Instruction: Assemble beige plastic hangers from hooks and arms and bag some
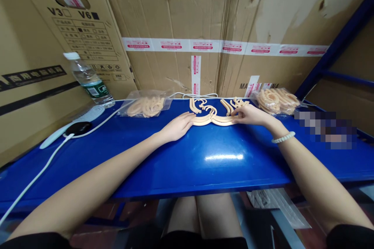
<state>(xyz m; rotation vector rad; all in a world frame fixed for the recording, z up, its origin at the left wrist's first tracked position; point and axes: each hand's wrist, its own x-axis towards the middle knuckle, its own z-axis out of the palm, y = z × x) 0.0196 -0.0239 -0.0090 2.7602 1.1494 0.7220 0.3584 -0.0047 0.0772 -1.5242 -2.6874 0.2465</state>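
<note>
Two curved, pale wood-coloured moulding pieces lie end to end on the blue table: a left moulding (201, 121) and a right moulding (222, 121), with scrolled ends rising where they meet. My left hand (179, 126) rests flat, fingers stretched out, its tips touching the outer end of the left one. At the opposite end, my right hand (250, 115) pinches the tip of the right moulding between thumb and forefinger. Just behind are short curved strips (194, 106), more strips (225, 107) and small scroll pieces (238, 102), partly hidden by my right hand.
Clear bags of similar pieces sit on both sides: a left bag (146, 105) and a right bag (276, 100). Further left are a water bottle (90, 79), a pale blue flat-headed object (84, 116), a black puck (78, 128) and a white cable (48, 163). Cardboard (163, 70) stands behind.
</note>
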